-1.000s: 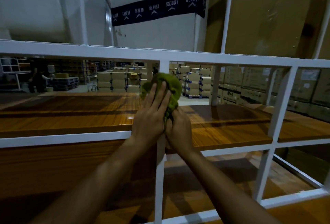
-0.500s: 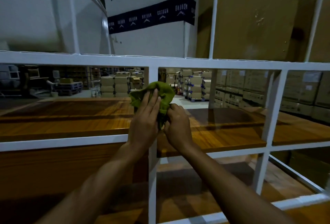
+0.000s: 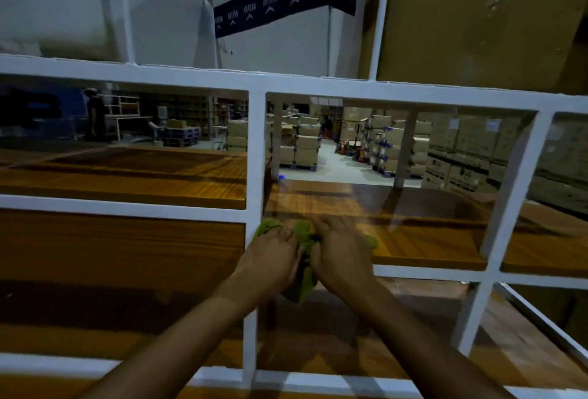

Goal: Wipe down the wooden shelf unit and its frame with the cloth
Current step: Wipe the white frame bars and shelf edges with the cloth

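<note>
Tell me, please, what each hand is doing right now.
Left hand: grips the green cloth.
Right hand: on the cloth, too blurred to tell grip.
</note>
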### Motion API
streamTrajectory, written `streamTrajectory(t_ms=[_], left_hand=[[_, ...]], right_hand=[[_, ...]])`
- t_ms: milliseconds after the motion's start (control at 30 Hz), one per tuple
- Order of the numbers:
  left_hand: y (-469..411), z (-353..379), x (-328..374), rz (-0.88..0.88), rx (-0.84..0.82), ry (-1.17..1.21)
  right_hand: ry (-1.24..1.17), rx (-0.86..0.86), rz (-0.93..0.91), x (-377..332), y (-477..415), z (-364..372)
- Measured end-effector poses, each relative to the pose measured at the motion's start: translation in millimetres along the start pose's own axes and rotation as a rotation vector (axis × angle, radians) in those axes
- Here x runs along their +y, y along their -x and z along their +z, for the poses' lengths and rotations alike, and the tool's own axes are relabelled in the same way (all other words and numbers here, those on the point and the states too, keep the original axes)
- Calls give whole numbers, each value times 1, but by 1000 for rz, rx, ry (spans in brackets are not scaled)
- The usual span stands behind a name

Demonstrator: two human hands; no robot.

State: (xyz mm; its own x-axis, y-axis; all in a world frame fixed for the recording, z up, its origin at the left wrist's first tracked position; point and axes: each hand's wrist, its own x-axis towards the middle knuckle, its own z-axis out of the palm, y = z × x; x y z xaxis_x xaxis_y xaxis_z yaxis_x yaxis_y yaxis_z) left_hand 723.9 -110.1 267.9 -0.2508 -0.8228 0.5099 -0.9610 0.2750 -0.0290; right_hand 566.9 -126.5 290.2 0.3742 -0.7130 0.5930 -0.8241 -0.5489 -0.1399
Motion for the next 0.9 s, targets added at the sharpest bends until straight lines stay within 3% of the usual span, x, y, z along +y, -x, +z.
streamTrajectory(t_ms=[100,200,367,533,667,900], left_hand=[[2,17,6,-32,-18,85],[4,31,6,-72,-24,57],[-2,29,15,-46,-47,58],[-24,29,20,-33,-69,112],[-34,28,15,-54,-134,70],[-45,18,10,-134,-254,58]], right_hand=[[-156,-121,-129,2,12,22],[-138,-129,-191,11,23,38],[-52,-71,-84,28,15,28],[-60,-82,171,55,-9,16],[58,-212,81,59,-20,28],[58,-322,0,60,-45,40]])
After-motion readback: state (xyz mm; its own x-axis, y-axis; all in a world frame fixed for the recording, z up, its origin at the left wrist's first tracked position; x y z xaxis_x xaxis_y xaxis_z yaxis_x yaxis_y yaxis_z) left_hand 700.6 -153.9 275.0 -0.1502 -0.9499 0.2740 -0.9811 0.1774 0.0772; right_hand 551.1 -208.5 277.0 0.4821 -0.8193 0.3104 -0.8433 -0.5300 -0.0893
